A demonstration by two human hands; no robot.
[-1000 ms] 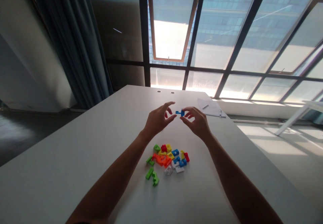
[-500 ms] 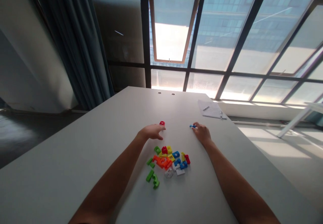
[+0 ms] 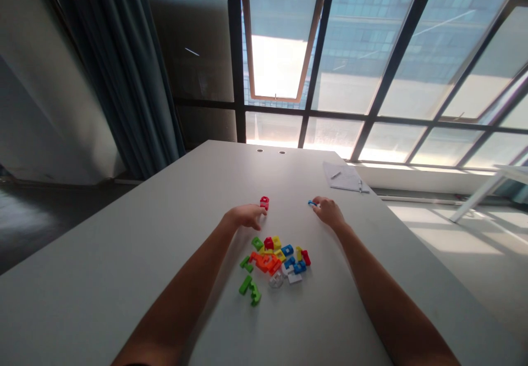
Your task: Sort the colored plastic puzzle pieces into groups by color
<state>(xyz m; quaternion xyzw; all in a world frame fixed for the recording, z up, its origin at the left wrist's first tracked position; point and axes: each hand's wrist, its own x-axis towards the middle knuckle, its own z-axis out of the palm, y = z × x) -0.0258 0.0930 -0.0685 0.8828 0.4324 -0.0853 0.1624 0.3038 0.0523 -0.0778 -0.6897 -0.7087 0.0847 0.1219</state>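
My left hand [image 3: 244, 215] rests low on the white table [image 3: 124, 278], fingers curled, its fingertips against a small red block [image 3: 264, 203]. My right hand [image 3: 329, 210] lies on the table further right, fingers closed on a small blue block [image 3: 311, 203] that pokes out at its left. Between my forearms, nearer to me, lies a pile of coloured plastic blocks [image 3: 275, 259]: green, red, yellow, orange, blue and white. Two green blocks [image 3: 249, 290] lie loose at the pile's near left.
A sheet of paper with a pen [image 3: 345, 178] lies at the table's far right. Two cable holes [image 3: 270, 151] sit near the far edge. A dark curtain [image 3: 119, 69] hangs left of the large window [image 3: 350, 58]. A white table leg [image 3: 482, 195] stands on the floor at the right.
A second ago both hands were raised, with the blue block between them. They have since dropped to the table and moved apart; the red block now sits at my left fingertips.
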